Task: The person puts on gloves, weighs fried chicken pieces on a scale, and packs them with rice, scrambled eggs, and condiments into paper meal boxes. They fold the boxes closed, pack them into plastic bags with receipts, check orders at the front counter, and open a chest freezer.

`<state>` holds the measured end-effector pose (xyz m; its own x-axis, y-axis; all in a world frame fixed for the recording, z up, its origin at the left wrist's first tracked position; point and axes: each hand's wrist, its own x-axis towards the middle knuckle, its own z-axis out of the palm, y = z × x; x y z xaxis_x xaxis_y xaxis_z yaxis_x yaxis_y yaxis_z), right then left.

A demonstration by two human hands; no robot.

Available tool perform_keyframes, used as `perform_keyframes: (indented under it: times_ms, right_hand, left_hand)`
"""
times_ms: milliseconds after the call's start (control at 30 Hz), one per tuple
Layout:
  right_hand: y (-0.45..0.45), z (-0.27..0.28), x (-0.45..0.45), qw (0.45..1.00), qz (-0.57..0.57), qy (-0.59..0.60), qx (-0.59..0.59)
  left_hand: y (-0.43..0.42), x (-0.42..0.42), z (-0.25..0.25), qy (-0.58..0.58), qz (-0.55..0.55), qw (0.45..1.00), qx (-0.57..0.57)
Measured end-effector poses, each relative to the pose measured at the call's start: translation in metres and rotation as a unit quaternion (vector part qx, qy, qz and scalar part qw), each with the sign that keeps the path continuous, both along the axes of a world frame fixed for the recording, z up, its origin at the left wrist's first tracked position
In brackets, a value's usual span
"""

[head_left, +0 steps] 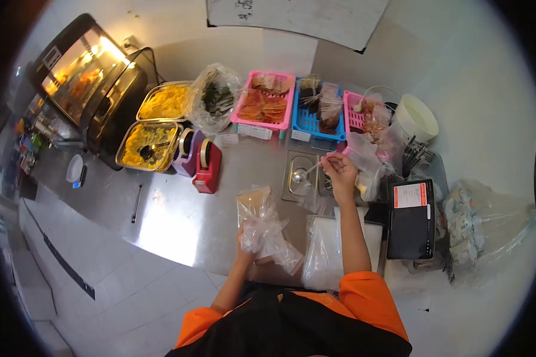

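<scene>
My left hand point(244, 243) is closed around a clear plastic bag point(257, 229) near the counter's front edge. Something flat and tan shows through its upper part. Over to the right, my right hand point(340, 172) pinches the thin handle of a small ladle point(299, 175). The ladle's round bowl is at a rectangular metal container point(289, 193) set beyond the bag; what lies in the container is hard to make out. A stack of clear plastic bags point(324, 253) lies under my right forearm.
Along the back stand a pink basket point(240, 113), a blue basket point(304, 124) and a white bucket point(420, 119). Tape dispensers point(207, 169) and trays of yellow food point(161, 102) sit left, beside a lit warmer point(89, 74). A tablet point(412, 232) stands right.
</scene>
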<state>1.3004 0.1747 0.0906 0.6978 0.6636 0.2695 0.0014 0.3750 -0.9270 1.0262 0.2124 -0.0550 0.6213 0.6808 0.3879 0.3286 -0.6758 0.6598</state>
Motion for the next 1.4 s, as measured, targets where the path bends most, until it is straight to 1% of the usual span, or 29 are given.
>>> perform_keyframes:
  times_ms: [33,67,100,133,167,200,267,300,400,467,500,567,600,633,667,733,833,867,900,933,967,1033,1133,1233,1400]
  right_hand:
    - [0.005,0.007,-0.013,0.999,0.022,0.020,0.023]
    - [0.009,0.011,-0.026,0.997,0.045,0.040,0.044]
    - [0.012,0.012,-0.038,0.994,0.068,0.070,0.050]
    - [0.015,0.009,-0.049,0.992,0.080,0.084,0.047]
    - [0.018,0.006,-0.060,0.990,0.092,0.098,0.043]
    - [0.019,0.002,-0.070,0.987,0.103,0.112,0.040]
    - [0.021,-0.026,-0.088,0.983,0.155,0.100,0.013]
    - [0.021,-0.043,-0.095,0.980,0.179,0.092,0.001]
    - [0.007,-0.094,-0.106,0.963,0.243,0.006,-0.118]
    - [-0.008,-0.121,-0.111,0.968,0.167,-0.109,-0.154]
    - [-0.014,-0.121,-0.116,0.963,0.127,-0.165,-0.171]
    - [-0.028,-0.122,-0.124,0.957,0.054,-0.247,-0.144]
    - [-0.034,-0.113,-0.131,0.949,0.017,-0.286,-0.130]
    - [-0.037,-0.105,-0.142,0.927,-0.033,-0.352,-0.123]
    - [-0.038,-0.100,-0.147,0.919,-0.026,-0.377,-0.110]
    - [-0.034,-0.091,-0.155,0.902,-0.013,-0.423,-0.086]
    - [-0.021,-0.085,-0.153,0.860,0.015,-0.508,-0.047]
    - [-0.018,-0.086,-0.151,0.844,0.021,-0.536,-0.032]
    - [-0.016,-0.082,-0.152,0.842,0.028,-0.537,-0.038]
    - [-0.014,-0.076,-0.152,0.841,0.034,-0.539,-0.043]
    - [-0.014,-0.073,-0.153,0.839,0.041,-0.540,-0.050]
    - [-0.014,-0.073,-0.155,0.848,0.055,-0.522,-0.075]
    - [-0.017,-0.073,-0.158,0.863,0.064,-0.489,-0.106]
    - [-0.018,-0.074,-0.159,0.869,0.056,-0.478,-0.112]
    - [-0.019,-0.075,-0.161,0.869,0.048,-0.479,-0.118]
  left_hand:
    - [-0.002,0.001,0.000,0.029,0.010,0.999,0.011]
    - [-0.006,0.005,-0.001,-0.091,0.057,0.986,-0.125]
    - [-0.011,0.013,0.003,-0.209,0.102,0.938,-0.255]
    - [-0.011,0.011,0.008,-0.162,0.133,0.962,-0.177]
    - [-0.011,0.008,0.013,-0.115,0.171,0.974,-0.097]
    - [-0.011,0.007,0.026,-0.103,0.178,0.979,0.000]
    - [-0.011,0.010,0.051,-0.071,0.182,0.962,0.191]
    - [-0.013,0.009,0.051,-0.070,0.187,0.965,0.169]
    - [-0.008,0.001,0.054,-0.069,0.109,0.988,0.091]
    - [0.000,-0.001,0.033,-0.095,0.035,0.995,0.014]
    - [0.003,-0.001,0.037,-0.108,-0.003,0.994,-0.026]
    - [0.011,0.003,0.045,-0.093,0.025,0.993,-0.069]
    - [0.017,0.006,0.052,-0.084,0.037,0.992,-0.092]
    - [0.025,0.008,0.052,-0.044,0.029,0.982,-0.181]
    - [0.032,0.010,0.052,0.022,0.021,0.982,-0.185]
    - [0.044,0.014,0.075,0.156,0.002,0.969,-0.192]
    - [0.058,0.015,0.050,0.077,-0.040,0.975,-0.205]
    - [0.059,0.013,0.043,0.026,-0.040,0.951,-0.307]
    - [0.058,0.009,0.044,-0.025,-0.039,0.913,-0.405]
    - [0.058,0.006,0.045,-0.075,-0.037,0.864,-0.497]
    - [0.056,0.000,0.046,-0.103,-0.033,0.842,-0.528]
    - [0.048,-0.010,0.070,-0.160,-0.024,0.793,-0.587]
    - [0.046,-0.019,0.060,-0.249,-0.058,0.720,-0.645]
    - [0.043,-0.019,0.053,-0.280,-0.075,0.708,-0.644]
    - [0.045,-0.019,0.047,-0.280,-0.067,0.701,-0.653]
